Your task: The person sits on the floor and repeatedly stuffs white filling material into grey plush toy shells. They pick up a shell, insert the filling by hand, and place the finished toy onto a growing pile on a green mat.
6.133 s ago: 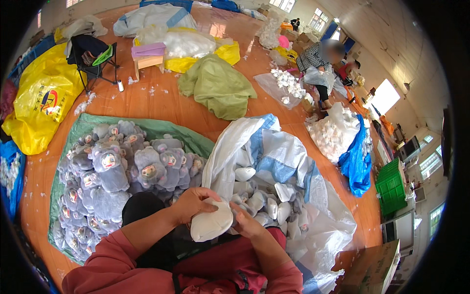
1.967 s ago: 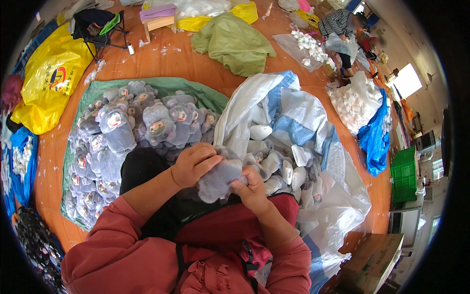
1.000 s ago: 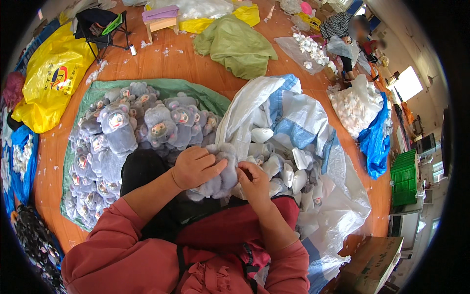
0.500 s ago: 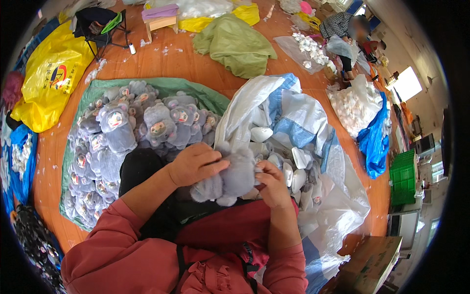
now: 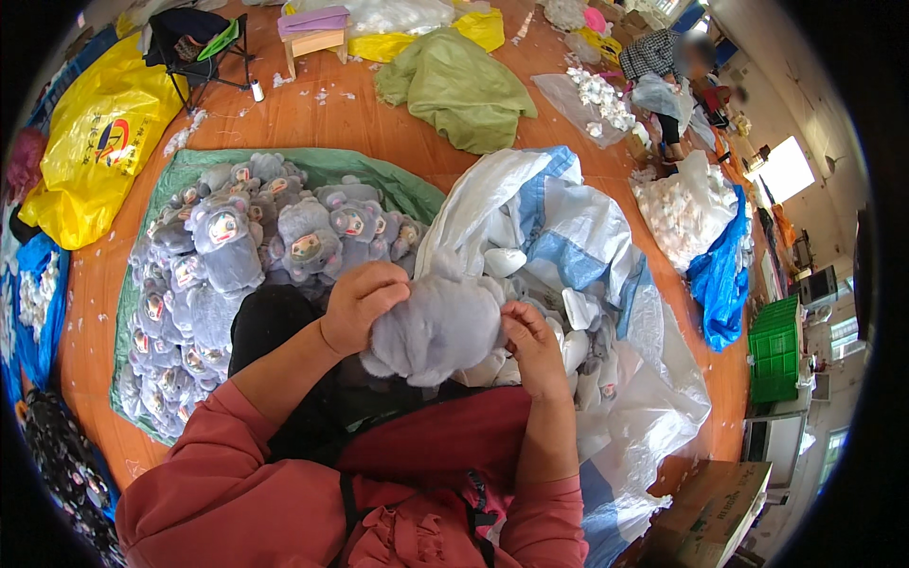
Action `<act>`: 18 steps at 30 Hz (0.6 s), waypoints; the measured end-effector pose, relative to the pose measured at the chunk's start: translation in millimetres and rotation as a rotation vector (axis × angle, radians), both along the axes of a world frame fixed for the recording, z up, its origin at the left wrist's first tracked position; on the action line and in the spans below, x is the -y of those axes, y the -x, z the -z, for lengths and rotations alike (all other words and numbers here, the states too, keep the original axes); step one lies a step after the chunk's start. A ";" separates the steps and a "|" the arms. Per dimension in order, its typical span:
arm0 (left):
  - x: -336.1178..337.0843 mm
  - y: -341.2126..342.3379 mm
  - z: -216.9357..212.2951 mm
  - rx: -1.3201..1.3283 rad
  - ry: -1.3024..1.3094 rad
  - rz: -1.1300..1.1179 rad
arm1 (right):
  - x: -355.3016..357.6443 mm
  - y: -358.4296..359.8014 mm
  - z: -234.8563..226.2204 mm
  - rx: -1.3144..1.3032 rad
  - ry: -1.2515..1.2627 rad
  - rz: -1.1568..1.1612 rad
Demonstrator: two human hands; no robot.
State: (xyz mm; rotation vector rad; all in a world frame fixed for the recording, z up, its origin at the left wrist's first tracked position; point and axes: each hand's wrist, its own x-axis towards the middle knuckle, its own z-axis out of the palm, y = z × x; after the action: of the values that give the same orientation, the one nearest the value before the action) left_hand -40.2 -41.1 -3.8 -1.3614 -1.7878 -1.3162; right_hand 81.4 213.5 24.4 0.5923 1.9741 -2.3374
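Note:
Over my lap I hold a grey plush toy (image 5: 440, 322), its furry, rounded side turned up and no face showing. My left hand (image 5: 365, 301) grips its left edge, the thumb lying along the top. At the opposite edge my right hand (image 5: 532, 343) pinches the fur between thumb and fingers. To the left, many grey plush toys (image 5: 225, 237) with printed faces lie heaped on a green sheet (image 5: 327, 163). Close by my right hand, a white and blue woven sack (image 5: 578, 213) lies open, with white padded pieces (image 5: 579, 308) and grey plush inside.
A cardboard box (image 5: 705, 516) stands at the lower right, below a green crate (image 5: 775, 350). Clear bags of white stuffing (image 5: 686, 208) lie at right. Beyond are an olive cloth (image 5: 454, 90), a small stool (image 5: 314, 36) and a seated person (image 5: 663, 80). A yellow bag (image 5: 104, 142) lies at left.
The plush toy has been turned and spread, showing a broader, rounder side. My left hand has shifted slightly left and up; my right hand has moved a little right.

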 end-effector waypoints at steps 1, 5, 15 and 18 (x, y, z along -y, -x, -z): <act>0.1 -0.2 -1.3 -0.002 0.018 0.025 | 3.9 1.1 -4.2 0.031 0.023 0.075; -4.3 -4.3 -0.5 0.027 0.068 0.103 | 1.7 1.5 6.5 0.018 -0.101 -0.100; -10.7 -13.9 -13.8 0.851 0.327 0.306 | -6.0 -2.0 7.4 -0.084 0.011 0.028; -15.0 -13.0 -14.6 0.893 0.135 0.334 | -5.3 -2.7 -4.1 -0.034 0.050 0.079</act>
State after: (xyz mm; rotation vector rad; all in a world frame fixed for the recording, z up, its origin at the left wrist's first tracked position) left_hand -27.2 -26.1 10.7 -1.2673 -2.2842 -2.2732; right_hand 84.2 218.8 28.5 0.6436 1.9340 -2.4503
